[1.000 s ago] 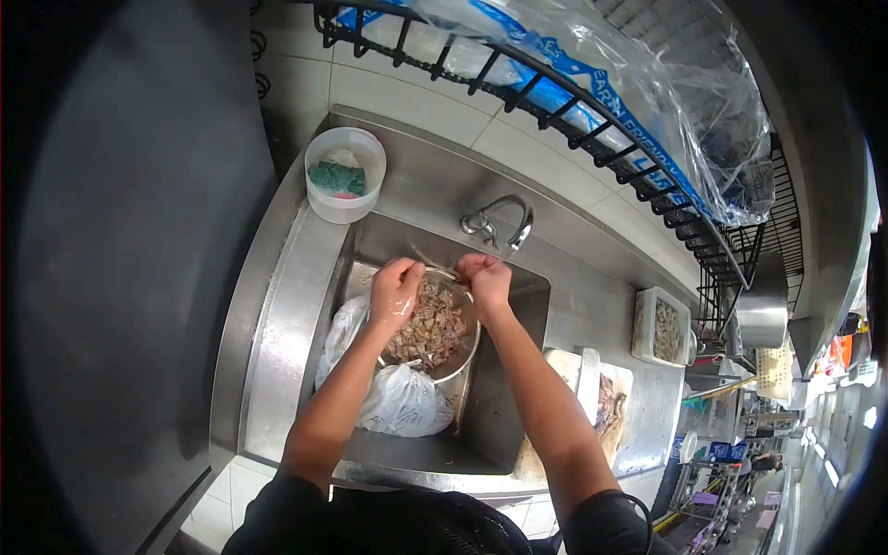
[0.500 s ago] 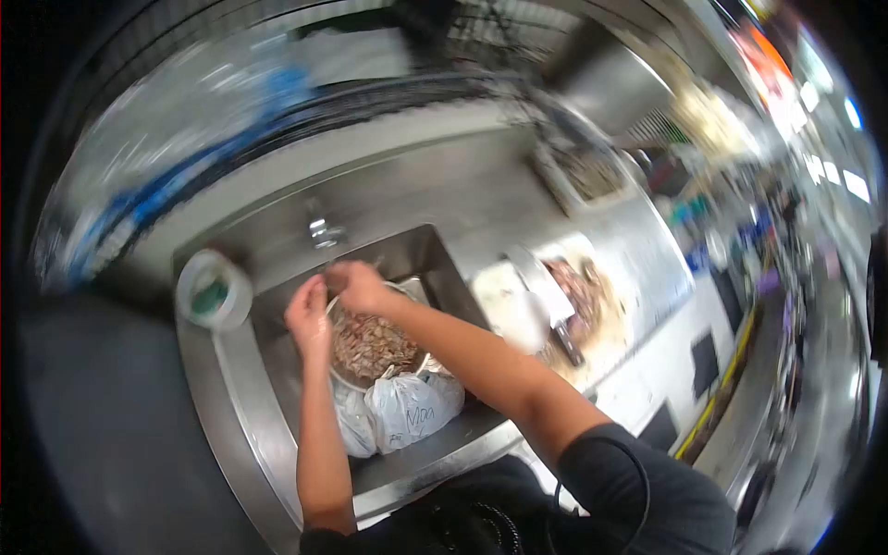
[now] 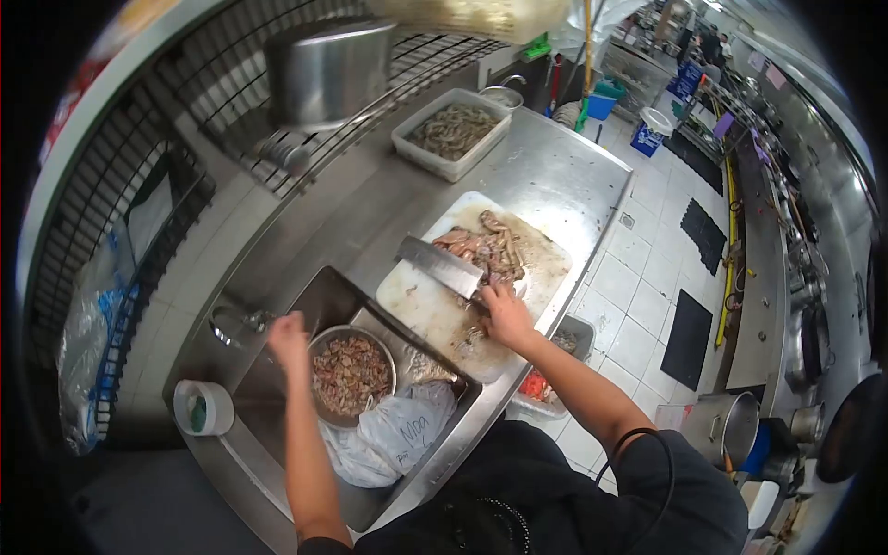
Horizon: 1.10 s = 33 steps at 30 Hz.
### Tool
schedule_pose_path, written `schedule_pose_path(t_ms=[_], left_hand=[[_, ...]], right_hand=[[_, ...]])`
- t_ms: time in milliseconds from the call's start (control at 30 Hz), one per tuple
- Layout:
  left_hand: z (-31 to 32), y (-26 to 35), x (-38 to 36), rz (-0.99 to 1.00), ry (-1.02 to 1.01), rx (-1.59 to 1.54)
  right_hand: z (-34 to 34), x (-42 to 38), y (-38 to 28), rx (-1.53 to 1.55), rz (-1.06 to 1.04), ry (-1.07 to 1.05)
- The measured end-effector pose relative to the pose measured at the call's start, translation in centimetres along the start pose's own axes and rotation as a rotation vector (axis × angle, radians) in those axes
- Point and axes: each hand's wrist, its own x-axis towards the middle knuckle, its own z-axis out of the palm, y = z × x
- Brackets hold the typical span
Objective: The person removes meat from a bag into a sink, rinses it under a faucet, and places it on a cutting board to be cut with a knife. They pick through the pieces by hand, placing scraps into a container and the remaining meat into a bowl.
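Observation:
My left hand [image 3: 289, 340] is closed beside the faucet [image 3: 242, 324], above the sink's left part; what its fingers hold, if anything, is hidden. On the white cutting board [image 3: 414, 305], my right hand [image 3: 504, 316] is closed round the handle end of a cleaver [image 3: 440, 265], whose wide blade lies flat across the board. Just behind the blade is a pile of raw meat pieces [image 3: 495, 245]. A round bowl of small cut pieces [image 3: 351, 375] stands in the sink, with a tied white bag [image 3: 407, 430] against it.
A tray of shrimp-like food [image 3: 453, 134] stands at the counter's back. At the left corner is a white tub [image 3: 203, 407] with something green. A metal pot [image 3: 330, 74] is on the wire rack. Below the counter's front edge is a grey bin [image 3: 578, 338]. People [image 3: 712, 46] stand far back.
The view has swung right. My hands, close together over the bowl before, are now apart: the left by the faucet, the right on the board, where it has taken hold of the cleaver.

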Motion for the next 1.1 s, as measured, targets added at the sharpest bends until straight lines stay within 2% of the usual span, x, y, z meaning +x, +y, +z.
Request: schedule_pose_path(t_ms=[33, 67, 100, 133, 200, 267, 333, 400, 467, 500, 567, 600, 667, 767, 800, 867, 933, 1000, 1033, 1067, 1100], left_hand=[[3.9, 0.0, -1.6, 0.085, -0.130, 0.013], [8.2, -0.2, -3.5, 0.170, -0.259, 0.026], [12.0, -0.5, -5.4, 0.171, -0.364, 0.073], [15.1, 2.1, -8.6, 0.149, -0.418, 0.165], [20.8, 2.0, -13.1, 0.283, -0.490, 0.140], [25.5, 2.6, -16.8, 0.261, -0.568, 0.107], [29.3, 4.8, -19.8, 0.213, -0.578, 0.174], [32.2, 4.7, -21.0, 0.254, -0.582, 0.238], [34.4, 4.8, -22.4, 0.520, -0.401, 0.500], [34.8, 5.3, -22.6, 0.419, -0.457, 0.510], [35.5, 6.3, -23.0, 0.322, -0.494, 0.515], [35.6, 6.9, -23.2, 0.238, -0.537, 0.528], [35.0, 7.7, -23.5, 0.255, -0.509, 0.544], [32.6, 6.7, -22.8, 0.005, -0.546, 0.191], [31.2, 6.0, -22.9, 0.001, -0.533, 0.208], [27.8, 4.8, -23.4, -0.178, -0.574, 0.237], [24.5, 3.4, -24.1, -0.186, -0.566, 0.278], [21.9, 2.2, -25.2, -0.101, -0.477, 0.284], [21.0, 1.6, -25.7, -0.050, -0.429, 0.317], [20.5, 1.2, -25.8, -0.066, -0.412, 0.310], [20.1, 0.6, -25.9, -0.069, -0.386, 0.289]], right_hand=[[-0.1, 0.4, 1.0, 0.005, 0.013, 0.022], [-0.3, 1.2, 1.7, 0.069, 0.031, -0.062], [-0.7, 2.0, 2.2, 0.136, 0.045, -0.150], [-1.8, 2.3, 2.2, 0.146, 0.055, -0.138], [-5.2, 2.3, 2.2, 0.412, 0.002, -0.011], [-7.5, 1.2, 4.3, 0.438, 0.040, 0.035], [-11.1, -0.6, 7.0, 0.699, 0.315, -0.039], [-12.9, -3.8, 10.4, 0.739, 0.448, -0.024], [-13.8, -7.4, 13.0, 0.779, 0.502, 0.064], [-14.3, -9.0, 14.1, 0.769, 0.497, 0.055], [-14.9, -11.8, 16.2, 0.828, 0.654, 0.135], [-14.3, -13.1, 17.9, 0.832, 0.652, 0.125], [-11.7, -15.5, 21.0, 0.797, 0.569, 0.318], [-10.6, -17.3, 21.7, 0.827, 0.580, 0.347], [-10.1, -17.4, 21.5, 0.844, 0.578, 0.331], [-9.3, -17.3, 20.5, 0.867, 0.508, 0.314], [-9.4, -16.2, 17.9, 0.909, 0.452, 0.267], [-11.9, -15.2, 13.4, 1.054, 0.614, 0.020], [-8.3, -15.3, 14.8, 0.808, 0.328, 0.088], [-10.0, -14.7, 12.4, 0.822, 0.348, -0.050], [-11.0, -14.1, 10.5, 0.820, 0.268, -0.100]])
